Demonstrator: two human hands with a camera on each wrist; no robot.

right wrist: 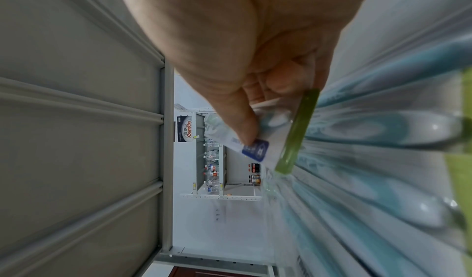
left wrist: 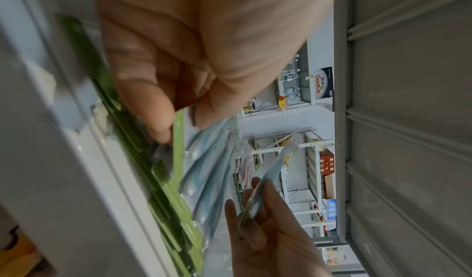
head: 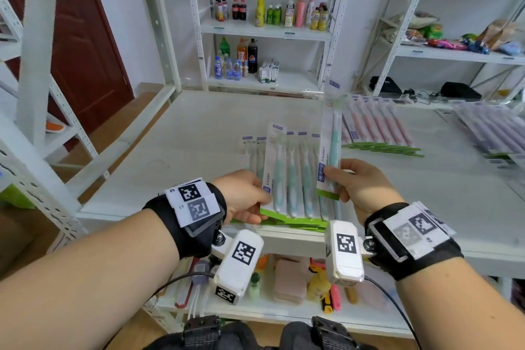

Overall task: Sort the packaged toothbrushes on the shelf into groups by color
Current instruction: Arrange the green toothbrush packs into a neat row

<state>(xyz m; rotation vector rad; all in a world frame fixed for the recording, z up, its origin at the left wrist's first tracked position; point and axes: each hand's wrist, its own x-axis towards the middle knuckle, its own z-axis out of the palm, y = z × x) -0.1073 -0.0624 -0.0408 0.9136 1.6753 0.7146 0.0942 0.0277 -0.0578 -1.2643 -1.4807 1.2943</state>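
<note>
A row of several teal packaged toothbrushes [head: 295, 179] lies near the front edge of the white shelf [head: 181, 150]. My left hand [head: 244, 196] pinches the lower left corner of one teal pack [head: 277, 176], also seen as the left hand [left wrist: 163, 91] on the pack's green edge [left wrist: 178, 140]. My right hand [head: 360, 182] holds another teal pack [head: 331, 145] upright above the row; in the right wrist view the right hand [right wrist: 245, 103] pinches this pack [right wrist: 255, 148] near its blue label. A pink group [head: 377, 128] and a purple group [head: 494, 131] lie further right.
Bottled drinks [head: 270, 13] stand on the back shelves, snack bags [head: 454, 34] on the right rack. A lower shelf under my wrists holds soap, brushes and small items [head: 289, 278]. A dark red door [head: 85, 45] is at left. White shelf posts [head: 159, 23] frame the shelf.
</note>
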